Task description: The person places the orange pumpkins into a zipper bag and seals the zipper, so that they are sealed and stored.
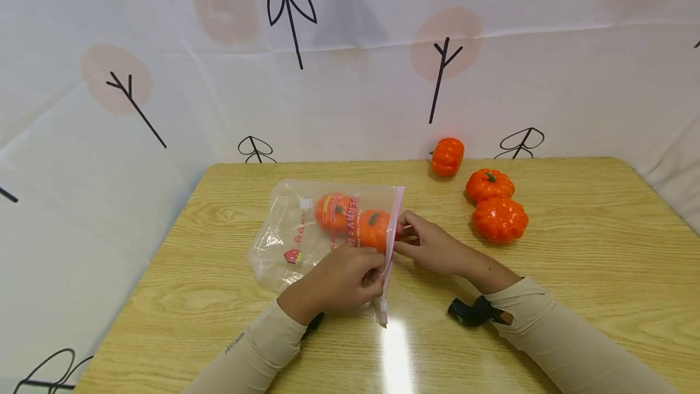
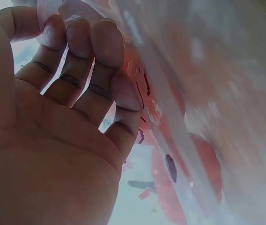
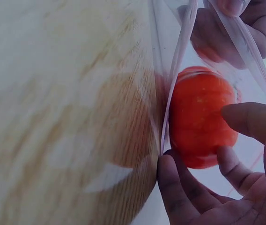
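Observation:
A clear zip bag (image 1: 273, 230) with a pink top edge and strawberry print lies on the table, its mouth to the right. Through the plastic show two orange toy pumpkins, one deeper inside (image 1: 328, 214) and one toy pumpkin (image 3: 202, 119) at the mouth. My left hand (image 1: 344, 275) lies over the bag's near side and pinches its pink edge between thumb and fingertips. At the mouth, my right hand (image 1: 429, 245) has its thumb and bent fingers around the outer end of the nearer pumpkin. One right finger (image 3: 168, 171) lies against the bag's edge.
To the right, two more orange pumpkins (image 1: 489, 185) (image 1: 500, 220) sit side by side on the wooden table (image 1: 590, 260). Another pumpkin (image 1: 447, 157) lies on its side at the table's back edge. A patterned white cloth (image 1: 355, 96) hangs behind.

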### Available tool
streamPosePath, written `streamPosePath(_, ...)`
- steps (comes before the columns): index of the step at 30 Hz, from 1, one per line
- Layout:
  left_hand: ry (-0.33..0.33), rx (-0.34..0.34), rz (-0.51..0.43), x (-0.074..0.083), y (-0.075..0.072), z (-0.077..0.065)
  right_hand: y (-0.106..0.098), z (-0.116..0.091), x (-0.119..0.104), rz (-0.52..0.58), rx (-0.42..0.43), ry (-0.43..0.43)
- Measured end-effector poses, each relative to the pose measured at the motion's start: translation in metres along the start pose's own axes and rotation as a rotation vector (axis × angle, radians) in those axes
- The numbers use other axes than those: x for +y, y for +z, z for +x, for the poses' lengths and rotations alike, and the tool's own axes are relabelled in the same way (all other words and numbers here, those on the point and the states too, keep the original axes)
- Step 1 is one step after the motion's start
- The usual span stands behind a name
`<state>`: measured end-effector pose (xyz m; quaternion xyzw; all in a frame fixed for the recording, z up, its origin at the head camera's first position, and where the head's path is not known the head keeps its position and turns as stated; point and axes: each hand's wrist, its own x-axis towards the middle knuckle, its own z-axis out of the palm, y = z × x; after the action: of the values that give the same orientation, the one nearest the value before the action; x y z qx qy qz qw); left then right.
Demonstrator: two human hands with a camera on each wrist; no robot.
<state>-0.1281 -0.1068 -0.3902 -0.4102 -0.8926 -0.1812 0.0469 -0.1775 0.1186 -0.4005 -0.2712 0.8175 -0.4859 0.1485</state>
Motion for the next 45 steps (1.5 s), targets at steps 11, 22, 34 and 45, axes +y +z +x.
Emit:
streamPosePath(11,0.032,0.019,-0.014,-0.001,-0.0018,-0.0003,0.001,0.0005,0.0011,-0.015,-0.042,-0.042)
streamPosePath(22,-0.016,-0.029,0.022,-0.0009,-0.0032,-0.001,0.0014,0.0019,0.0015,-0.084,-0.074,-0.123)
streamPosePath(34,-0.061,-0.066,0.013,-0.0019,-0.0024,-0.0008,0.0032,0.0031,-0.0014,-0.086,-0.085,-0.112)
streamPosePath(45,-0.054,-0.06,-0.009,-0.0023,0.001,0.0007,0.0006,-0.0043,-0.0051,-0.201,-0.021,-0.112)
